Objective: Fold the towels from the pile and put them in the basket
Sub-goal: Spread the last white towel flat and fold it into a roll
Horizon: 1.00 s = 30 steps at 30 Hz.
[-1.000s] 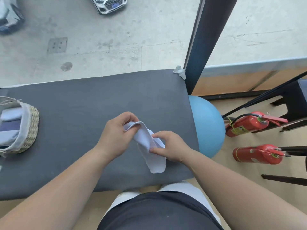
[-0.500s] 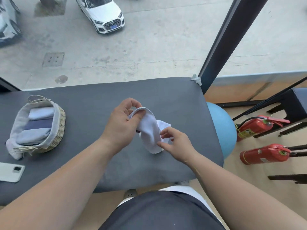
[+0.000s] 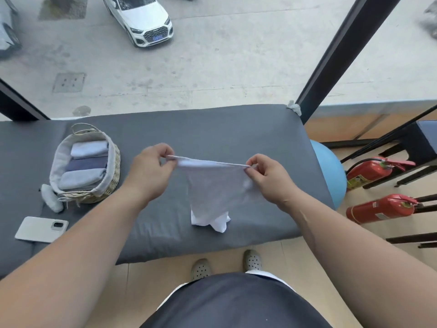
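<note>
Towel (image 3: 216,185) stretched between both hands, left hand (image 3: 151,169), right hand (image 3: 267,176)

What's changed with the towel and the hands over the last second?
The left hand and right hand moved apart, stretching the bunched towel open. Each now pinches a top corner, and its lower end rests crumpled on the grey mat. The basket with its three folded towels is unchanged.

I see an upstairs glass-walled room: white car (image 3: 144,22) below at 11 o'clock. Gym ball (image 3: 331,171), fire extinguishers (image 3: 378,208) at 3 o'clock.
</note>
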{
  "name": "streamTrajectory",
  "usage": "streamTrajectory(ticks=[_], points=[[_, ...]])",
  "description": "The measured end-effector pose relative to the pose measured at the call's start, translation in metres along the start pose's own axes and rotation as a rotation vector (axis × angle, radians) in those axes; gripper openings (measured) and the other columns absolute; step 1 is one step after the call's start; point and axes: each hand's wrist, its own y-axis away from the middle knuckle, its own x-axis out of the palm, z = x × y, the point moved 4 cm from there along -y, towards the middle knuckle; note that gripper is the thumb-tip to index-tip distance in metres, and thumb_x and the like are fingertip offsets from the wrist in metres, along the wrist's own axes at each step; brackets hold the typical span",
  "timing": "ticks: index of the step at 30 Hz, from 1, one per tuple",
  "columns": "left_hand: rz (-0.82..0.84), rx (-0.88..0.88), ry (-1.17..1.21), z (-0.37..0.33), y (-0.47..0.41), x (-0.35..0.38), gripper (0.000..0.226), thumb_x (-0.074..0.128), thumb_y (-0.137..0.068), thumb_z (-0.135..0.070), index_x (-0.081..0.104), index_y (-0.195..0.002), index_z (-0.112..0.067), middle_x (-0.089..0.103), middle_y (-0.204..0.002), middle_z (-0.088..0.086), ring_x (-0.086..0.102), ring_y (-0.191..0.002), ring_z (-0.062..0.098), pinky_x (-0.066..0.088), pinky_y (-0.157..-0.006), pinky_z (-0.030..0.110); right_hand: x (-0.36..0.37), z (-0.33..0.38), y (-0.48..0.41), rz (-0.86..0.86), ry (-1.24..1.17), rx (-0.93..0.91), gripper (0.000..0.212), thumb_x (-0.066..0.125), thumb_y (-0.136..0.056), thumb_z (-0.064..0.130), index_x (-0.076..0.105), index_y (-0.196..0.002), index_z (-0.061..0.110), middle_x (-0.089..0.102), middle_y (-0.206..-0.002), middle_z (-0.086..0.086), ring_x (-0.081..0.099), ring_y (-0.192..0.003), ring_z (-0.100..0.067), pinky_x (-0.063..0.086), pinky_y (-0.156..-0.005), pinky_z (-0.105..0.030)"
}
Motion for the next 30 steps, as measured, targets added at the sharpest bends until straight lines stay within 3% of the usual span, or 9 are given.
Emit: streamTrajectory(ticks=[4, 8, 11, 13, 15, 17, 21, 25, 30], points=[[0.032, -0.116, -0.168, 0.023, 0.012, -0.001, 0.003, 0.059, -0.091, -0.025, 0.06, -0.09, -0.028, 0.06, -0.091, -0.002, 0.058, -0.092, 0.03, 0.043, -0.071, 0.036, 0.01, 0.036, 0.008, 0.166, -0.035, -0.049, 0.012, 0.058, -0.099, 0.025, 0.061, -0.087, 0.027, 0.049, -0.064, 0.001, 0.042, -0.055, -0.015, 0.036, -0.053, -0.029], [0.172, 0.067, -0.147, -0.019, 0.028, 0.016, 0.068, 0.069, -0.081, -0.028, 0.04, -0.142, -0.034, 0.047, -0.142, -0.015, 0.044, -0.128, 0.005, 0.035, -0.108, 0.03, 0.019, 0.058, 0.015, 0.246, 0.041, -0.123, 0.009, 0.067, -0.095, 0.027, 0.066, -0.086, 0.026, 0.053, -0.064, 0.001, 0.046, -0.053, -0.012, 0.041, -0.049, -0.026], [0.334, 0.265, -0.062, -0.06, 0.036, 0.046, 0.039, 0.071, -0.087, -0.027, 0.058, -0.124, -0.031, 0.061, -0.118, -0.022, 0.054, -0.092, -0.015, 0.037, -0.084, 0.01, 0.019, 0.067, 0.014, 0.233, -0.02, -0.156, 0.01, 0.075, -0.089, 0.024, 0.065, -0.09, 0.021, 0.055, -0.066, -0.003, 0.047, -0.056, -0.014, 0.04, -0.053, -0.027], [0.244, 0.235, 0.008, -0.074, 0.031, 0.055, 0.003, 0.066, -0.091, -0.025, 0.066, -0.09, -0.022, 0.068, -0.086, -0.01, 0.058, -0.076, 0.0, 0.041, -0.067, 0.018, 0.012, 0.065, 0.012, 0.188, -0.1, -0.142, 0.024, 0.082, -0.082, 0.028, 0.064, -0.094, 0.02, 0.057, -0.069, -0.004, 0.049, -0.059, -0.014, 0.041, -0.057, -0.028], [0.194, 0.15, 0.132, -0.077, 0.023, 0.059, 0.017, 0.063, -0.093, -0.024, 0.062, -0.079, -0.015, 0.063, -0.072, 0.0, 0.052, -0.064, 0.011, 0.04, -0.061, 0.026, 0.002, 0.055, 0.011, 0.151, -0.148, -0.099, 0.04, 0.09, -0.072, 0.035, 0.064, -0.102, 0.027, 0.065, -0.082, 0.001, 0.059, -0.07, -0.01, 0.048, -0.064, -0.025], [0.196, 0.11, 0.244, -0.086, 0.018, 0.059, 0.02, 0.061, -0.096, -0.021, 0.058, -0.079, -0.009, 0.056, -0.068, 0.001, 0.046, -0.062, 0.012, 0.038, -0.06, 0.028, -0.001, 0.037, 0.014, 0.173, -0.149, -0.069, 0.047, 0.091, -0.072, 0.032, 0.066, -0.112, 0.03, 0.072, -0.1, 0.006, 0.069, -0.09, -0.009, 0.057, -0.08, -0.028], [0.224, 0.169, 0.291, -0.116, 0.016, 0.049, 0.016, 0.058, -0.097, -0.016, 0.058, -0.083, -0.008, 0.059, -0.069, 0.01, 0.05, -0.062, 0.016, 0.041, -0.059, 0.032, 0.001, 0.012, 0.018, 0.175, -0.212, -0.005, 0.008, 0.073, -0.091, 0.017, 0.075, -0.098, 0.016, 0.077, -0.096, 0.0, 0.072, -0.093, -0.014, 0.056, -0.084, -0.034], [0.149, 0.159, 0.286, -0.112, 0.008, 0.031, 0.016, 0.06, -0.097, -0.016, 0.058, -0.083, -0.01, 0.057, -0.068, 0.011, 0.048, -0.06, 0.013, 0.038, -0.056, 0.025, -0.004, 0.005, 0.009, 0.218, -0.307, 0.048, 0.022, 0.065, -0.097, 0.031, 0.071, -0.1, 0.01, 0.073, -0.1, -0.006, 0.066, -0.094, -0.022, 0.05, -0.097, -0.045], [0.159, -0.057, 0.025, -0.051, 0.003, 0.017, 0.006, 0.068, -0.09, -0.027, 0.063, -0.091, -0.027, 0.059, -0.074, -0.008, 0.052, -0.067, 0.013, 0.04, -0.059, 0.026, -0.024, 0.034, 0.0, 0.218, -0.243, -0.061, 0.021, 0.063, -0.098, 0.024, 0.067, -0.091, 0.005, 0.062, -0.081, -0.001, 0.055, -0.074, -0.012, 0.041, -0.07, -0.03]])
